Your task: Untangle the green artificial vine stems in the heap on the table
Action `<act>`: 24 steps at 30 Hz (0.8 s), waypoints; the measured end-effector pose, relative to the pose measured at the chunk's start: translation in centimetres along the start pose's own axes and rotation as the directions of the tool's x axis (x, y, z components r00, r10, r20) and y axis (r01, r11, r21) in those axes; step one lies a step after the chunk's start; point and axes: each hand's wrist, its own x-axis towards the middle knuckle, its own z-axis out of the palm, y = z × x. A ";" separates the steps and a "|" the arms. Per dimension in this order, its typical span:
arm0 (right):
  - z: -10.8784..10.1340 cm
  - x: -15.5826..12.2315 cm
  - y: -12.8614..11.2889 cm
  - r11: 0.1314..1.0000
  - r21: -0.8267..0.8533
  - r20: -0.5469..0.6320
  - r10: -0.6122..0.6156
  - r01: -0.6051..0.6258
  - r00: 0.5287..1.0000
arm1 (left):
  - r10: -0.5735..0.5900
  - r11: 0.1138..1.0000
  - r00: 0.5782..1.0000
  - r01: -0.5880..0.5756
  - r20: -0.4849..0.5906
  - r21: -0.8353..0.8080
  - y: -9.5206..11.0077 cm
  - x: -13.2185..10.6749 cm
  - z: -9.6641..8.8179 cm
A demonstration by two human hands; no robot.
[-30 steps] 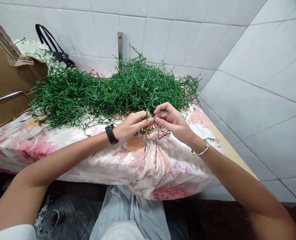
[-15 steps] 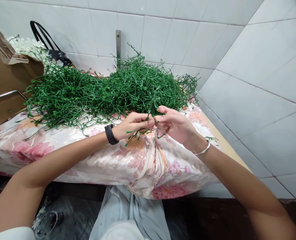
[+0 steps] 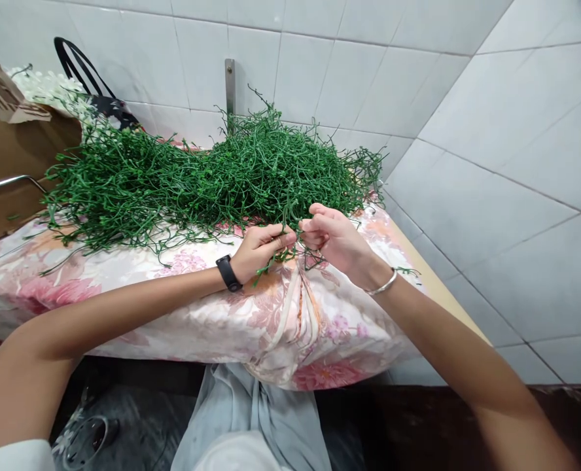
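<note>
My left hand, with a black band at the wrist, is closed on a green artificial stem whose ends stick out below the fingers. Close beside it on the right, my right hand has its fingers curled in a pinch, with thin green strands next to the fingertips. What lies between those fingertips is too small to make out. Just behind both hands, a big tangled heap of green artificial stems spreads across the table.
A floral cloth covers the table. At the left stand a cardboard box and white artificial flowers, with a black-handled bag behind. Tiled walls close off the back and right. A small stem piece lies near the right edge.
Both hands have shifted slightly to keep close together, and the left wrist has turned a little. The stem in the left hand shows less below the fingers. The right fingers are curled more tightly.
</note>
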 end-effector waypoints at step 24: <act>-5.9 -0.7 -0.4 0.385 -0.835 0.172 -0.494 0.392 0.852 | -0.085 0.962 0.985 0.041 -0.153 -0.269 -0.2 1.3 -1.3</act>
